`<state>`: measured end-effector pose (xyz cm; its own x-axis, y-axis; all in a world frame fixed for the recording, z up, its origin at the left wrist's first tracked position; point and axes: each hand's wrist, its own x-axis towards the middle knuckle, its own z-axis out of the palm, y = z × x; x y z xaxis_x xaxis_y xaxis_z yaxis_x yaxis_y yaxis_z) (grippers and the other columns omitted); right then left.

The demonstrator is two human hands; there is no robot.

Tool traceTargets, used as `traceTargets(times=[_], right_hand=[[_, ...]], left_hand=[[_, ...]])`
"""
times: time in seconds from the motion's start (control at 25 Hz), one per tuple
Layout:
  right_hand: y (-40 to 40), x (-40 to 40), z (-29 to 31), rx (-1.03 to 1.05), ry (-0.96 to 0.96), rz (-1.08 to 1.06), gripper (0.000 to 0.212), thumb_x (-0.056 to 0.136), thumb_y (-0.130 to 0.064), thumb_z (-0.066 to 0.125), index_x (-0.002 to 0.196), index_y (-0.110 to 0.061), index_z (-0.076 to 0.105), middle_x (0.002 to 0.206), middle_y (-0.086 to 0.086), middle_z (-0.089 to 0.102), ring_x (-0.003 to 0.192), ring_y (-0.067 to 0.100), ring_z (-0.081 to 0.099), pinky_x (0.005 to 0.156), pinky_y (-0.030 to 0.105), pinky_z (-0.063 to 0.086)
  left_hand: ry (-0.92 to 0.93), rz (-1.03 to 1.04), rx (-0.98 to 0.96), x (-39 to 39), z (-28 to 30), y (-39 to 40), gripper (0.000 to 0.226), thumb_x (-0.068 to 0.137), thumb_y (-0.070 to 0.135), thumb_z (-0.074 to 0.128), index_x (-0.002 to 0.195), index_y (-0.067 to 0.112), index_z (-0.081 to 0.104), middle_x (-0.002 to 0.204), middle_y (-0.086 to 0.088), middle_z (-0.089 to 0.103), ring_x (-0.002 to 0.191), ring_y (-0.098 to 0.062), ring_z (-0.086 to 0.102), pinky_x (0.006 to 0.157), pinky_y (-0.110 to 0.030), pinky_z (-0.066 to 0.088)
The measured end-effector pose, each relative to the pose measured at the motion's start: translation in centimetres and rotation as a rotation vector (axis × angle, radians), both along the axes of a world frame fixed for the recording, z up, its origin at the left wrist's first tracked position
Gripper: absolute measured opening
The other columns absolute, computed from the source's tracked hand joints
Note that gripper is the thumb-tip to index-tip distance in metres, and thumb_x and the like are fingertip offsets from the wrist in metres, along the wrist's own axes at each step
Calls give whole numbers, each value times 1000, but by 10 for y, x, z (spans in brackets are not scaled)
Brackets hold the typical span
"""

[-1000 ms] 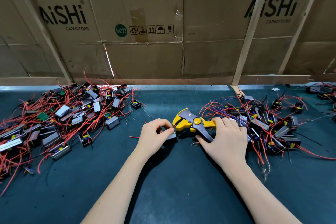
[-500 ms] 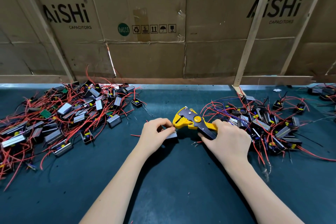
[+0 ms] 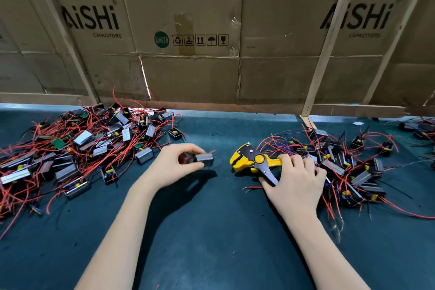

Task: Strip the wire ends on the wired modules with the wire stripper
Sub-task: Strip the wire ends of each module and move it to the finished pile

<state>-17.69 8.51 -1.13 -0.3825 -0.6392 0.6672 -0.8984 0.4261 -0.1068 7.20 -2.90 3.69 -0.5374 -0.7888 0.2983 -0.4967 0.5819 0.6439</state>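
Two bare forearms enter from the lower edge of the frame and converge toward its centre over a dark teal work mat (image 3: 211, 231). The left hand (image 3: 174, 167), left of centre, pinches a small grey wired module (image 3: 204, 159) between thumb and curled fingers, holding it just above the mat; short red leads show at the module's left face and upper right corner. The right hand (image 3: 296, 183), right of centre, grips the handles of a yellow and black wire stripper (image 3: 253, 160), fingers curled over the upper handle and thumb against the lower one; the tool's head points left toward the held module, and the two stand apart, with bare mat between them. A loose red wire piece (image 3: 253, 187) lies on the mat just below the tool, beside the thumb. Behind the right hand, at centre right, lies a pile of modules (image 3: 348, 160) tangled in red, black and blue wires. A larger pile of modules (image 3: 77, 148) with red wires fills the centre left, spreading to the frame's left edge. A few further modules (image 3: 421, 128) sit at the far right edge. Across the upper half, a cardboard wall (image 3: 188, 73) printed "AiSHi CAPACITORS" closes the bench, crossed by slanted wooden battens (image 3: 329, 40).
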Motion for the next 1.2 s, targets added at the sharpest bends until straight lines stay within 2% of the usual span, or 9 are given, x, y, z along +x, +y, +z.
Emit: traceTargets(times=[0.12,0.24,0.32,0.52,0.68,0.76,0.88,1.04,1.2], right_hand=[[-3,3,-1,27,-11,10,60,52,-51,88,90,-10,64,85,9,63,86,34,58,76,43,36],[-1,2,-4,27,-40,-5,61,51,-54,87,84,-9,62,82,10,64,83,34,59,75,43,35],[0,1,-4,22,-63,-10,62,51,-55,88,86,-9,65,83,11,65,84,34,60,77,43,34],[-2,1,-2,33,-177,-27,64,63,-63,78,104,-16,65,100,5,67,99,30,58,83,41,30],[-3,-5,6,-44,-296,-22,62,67,-62,76,110,-18,65,103,4,68,104,29,58,86,40,32],[-1,-2,7,-132,-324,47,58,63,-56,82,103,-17,67,96,4,68,98,31,60,83,41,34],[0,6,7,-222,-361,151,52,61,-53,85,96,-19,67,89,0,66,91,30,61,79,40,35],[0,4,5,-216,-321,154,52,59,-51,86,96,-19,67,88,-1,65,90,30,61,79,41,37],[1,0,5,-208,-326,119,54,59,-48,88,97,-17,68,88,2,66,90,32,61,79,42,38]], left_hand=[[234,-89,26,-52,21,13,43,83,13,76,122,25,64,113,7,69,97,-1,64,91,-25,48],[276,-348,242,-100,35,33,95,85,23,74,155,33,11,156,4,30,140,-1,35,114,-24,33],[197,-358,143,-99,38,27,88,87,33,71,155,33,15,159,8,27,141,3,31,115,-23,29],[-40,376,-311,-4,11,-26,51,85,16,71,133,11,56,134,-10,58,126,-29,50,106,-42,38],[-337,759,-129,74,-16,-42,38,81,18,73,116,9,63,110,-14,68,105,-36,61,86,-43,49],[-387,682,-143,80,-18,-37,23,77,21,77,97,16,67,92,-4,71,96,-31,64,78,-37,48],[-208,462,-80,68,-4,-25,23,69,16,85,80,24,66,70,9,65,74,-19,64,67,-28,43],[-148,-43,-128,28,10,-2,25,67,6,81,81,23,69,76,9,65,71,-7,58,71,-24,47],[-404,-89,-215,-14,-3,-2,20,74,7,66,93,15,69,91,0,61,90,-20,58,83,-36,47]])
